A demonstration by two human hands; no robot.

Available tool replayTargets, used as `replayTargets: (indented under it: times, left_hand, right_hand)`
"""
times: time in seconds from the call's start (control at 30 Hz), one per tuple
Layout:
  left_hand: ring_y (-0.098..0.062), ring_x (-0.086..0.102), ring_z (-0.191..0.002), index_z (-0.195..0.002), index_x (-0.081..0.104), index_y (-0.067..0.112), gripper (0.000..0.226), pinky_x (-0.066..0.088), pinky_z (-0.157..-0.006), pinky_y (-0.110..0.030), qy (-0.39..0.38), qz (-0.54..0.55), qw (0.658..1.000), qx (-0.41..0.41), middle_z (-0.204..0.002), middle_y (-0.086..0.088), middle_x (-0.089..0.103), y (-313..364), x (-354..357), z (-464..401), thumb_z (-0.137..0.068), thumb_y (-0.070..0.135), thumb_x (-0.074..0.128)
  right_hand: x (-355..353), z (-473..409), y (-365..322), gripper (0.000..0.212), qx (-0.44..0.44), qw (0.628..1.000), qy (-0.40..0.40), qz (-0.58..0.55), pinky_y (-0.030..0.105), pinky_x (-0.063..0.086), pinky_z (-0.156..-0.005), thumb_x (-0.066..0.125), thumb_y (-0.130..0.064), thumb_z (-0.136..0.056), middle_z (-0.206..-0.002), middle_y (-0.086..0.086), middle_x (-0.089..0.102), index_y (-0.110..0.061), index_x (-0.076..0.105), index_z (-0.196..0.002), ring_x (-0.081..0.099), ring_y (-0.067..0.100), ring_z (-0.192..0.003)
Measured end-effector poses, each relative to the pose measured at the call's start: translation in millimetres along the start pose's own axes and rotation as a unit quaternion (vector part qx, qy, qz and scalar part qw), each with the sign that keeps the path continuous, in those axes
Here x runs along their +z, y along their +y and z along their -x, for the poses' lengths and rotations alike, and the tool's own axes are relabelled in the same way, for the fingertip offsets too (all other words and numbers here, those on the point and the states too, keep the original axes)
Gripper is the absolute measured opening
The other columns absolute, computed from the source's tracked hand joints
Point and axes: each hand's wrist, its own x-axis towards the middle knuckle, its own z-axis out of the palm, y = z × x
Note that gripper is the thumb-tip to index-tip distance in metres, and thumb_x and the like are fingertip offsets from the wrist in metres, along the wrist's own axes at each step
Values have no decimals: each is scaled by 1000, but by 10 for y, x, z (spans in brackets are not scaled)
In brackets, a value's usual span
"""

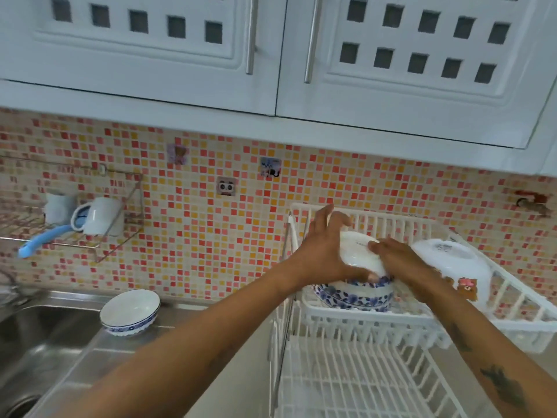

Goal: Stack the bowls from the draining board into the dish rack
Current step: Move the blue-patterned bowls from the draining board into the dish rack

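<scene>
Both hands hold an upturned white bowl (358, 253) over a stack of blue-patterned bowls (355, 295) in the upper tier of the white dish rack (401, 322). My left hand (324, 251) grips the bowl's left side with the thumb under its rim. My right hand (401, 260) presses on its right side. A larger white bowl with a bear picture (452, 267) lies upturned in the rack to the right. One blue-rimmed bowl (130, 312) stands upright on the steel draining board (99, 351) at the left.
The rack's lower wire tier (355, 381) lies in front. A steel sink (33, 333) is at the far left. A wall shelf (75, 233) holds a white mug (98, 217) and a blue-handled utensil (42, 238). White cupboards (271, 55) hang overhead.
</scene>
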Motion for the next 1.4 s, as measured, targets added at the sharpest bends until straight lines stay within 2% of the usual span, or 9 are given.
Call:
replayTargets:
  times: [0.2,0.37,0.5,0.67,0.83,1.0,1.17,1.3,1.4]
  left_hand:
    - [-2,42,-120,-110,47,22,29,34,-90,-11,253,237,935,-71,-124,7,44,-167,-357,376,-91,38,62]
    - [-1,53,-103,-95,54,23,12,41,-77,-16,316,278,890,-174,-112,6,58,-699,-596,839,-94,36,56]
    - [-8,54,-74,-77,52,17,20,45,-71,-21,341,290,857,-254,-76,5,57,-1151,-803,1245,-96,24,55]
    - [-20,52,-71,-65,49,19,28,41,-74,-37,376,296,800,-363,-72,-2,58,-1850,-1091,1719,-92,23,59]
    - [-17,56,-68,-85,57,14,18,46,-58,-22,331,357,729,-481,-85,-4,60,-2523,-1325,2187,-96,29,55]
    - [-21,56,-81,-100,57,12,29,47,-77,-32,305,352,689,-555,-87,-3,59,-3215,-1353,2544,-97,40,50]
    - [-18,50,-68,-78,55,14,41,43,-65,-27,327,411,616,-587,-81,-5,56,-3826,-1326,2685,-96,48,45]
    - [-23,51,-83,-118,58,8,52,43,-74,-30,342,404,612,-588,-106,-10,57,-4251,-1342,2618,-98,52,37]
    - [-24,48,-107,-118,59,9,43,38,-90,-34,364,391,625,-569,-120,-11,60,-4482,-1359,2483,-102,41,37]
  right_hand:
    - [345,530,-628,43,-266,953,147,6,35,30,-106,51,-26,-95,-145,4,39,-19,45,-137,40,21,-132]
    - [942,812,-1203,32,-416,903,97,-40,9,27,-95,55,-32,-90,-129,-11,47,-29,55,-122,41,0,-119]
    - [1546,952,-1554,23,-443,895,-12,-61,-2,24,-92,57,-26,-92,-133,-12,47,-31,60,-115,41,-1,-125]
    - [2393,873,-1781,23,-399,896,-183,-65,11,30,-90,55,-24,-93,-124,-15,46,-29,62,-115,43,-2,-112]
    - [3349,433,-1648,23,-149,910,-375,-94,24,42,-78,51,-20,-95,-99,-14,60,-20,66,-113,54,5,-94]
    - [4150,-24,-1283,30,44,912,-391,-118,29,40,-67,57,-27,-90,-87,0,56,-13,61,-117,54,19,-87]
    - [4737,-423,-1182,43,53,920,-388,-19,31,42,-71,58,-27,-92,-97,1,58,-8,53,-130,55,17,-81]
    - [5198,-769,-1148,51,33,923,-380,55,32,43,-82,56,-30,-93,-132,8,52,-7,47,-137,51,23,-108]
    - [5516,-913,-1074,50,19,925,-368,90,34,41,-85,52,-29,-95,-131,11,52,-3,44,-137,48,22,-103]
